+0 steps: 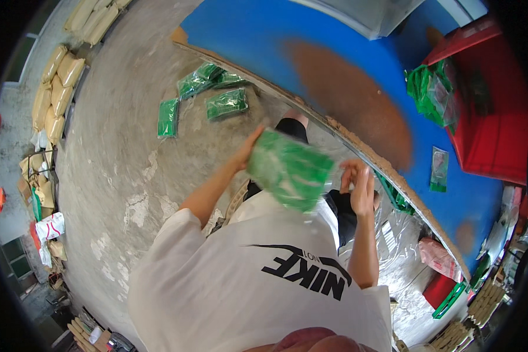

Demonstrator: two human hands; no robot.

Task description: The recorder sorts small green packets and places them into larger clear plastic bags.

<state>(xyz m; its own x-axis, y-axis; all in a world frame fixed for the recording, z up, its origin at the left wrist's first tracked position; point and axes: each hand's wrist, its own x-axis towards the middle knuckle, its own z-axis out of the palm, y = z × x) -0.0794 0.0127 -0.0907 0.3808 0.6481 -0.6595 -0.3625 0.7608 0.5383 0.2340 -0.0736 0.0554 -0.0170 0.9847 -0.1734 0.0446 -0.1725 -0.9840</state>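
Your left hand (250,150) grasps the left end of the flat, rectangular, green plastic packet (290,170) in front of you; its blurred long axis slants down rightward toward your right hand (361,186), just beside it, loosely curled, seemingly empty

"What's that green plastic packet (288,169)?"
"Flat, roughly rectangular, with pale patches across its green face. The finer detail is blurred."
"Where is it?"
"In mid-air, broad face up, slanting down to the right. The left grip (247,154) holds its left edge; the right grip (359,186) is near the opposite edge."
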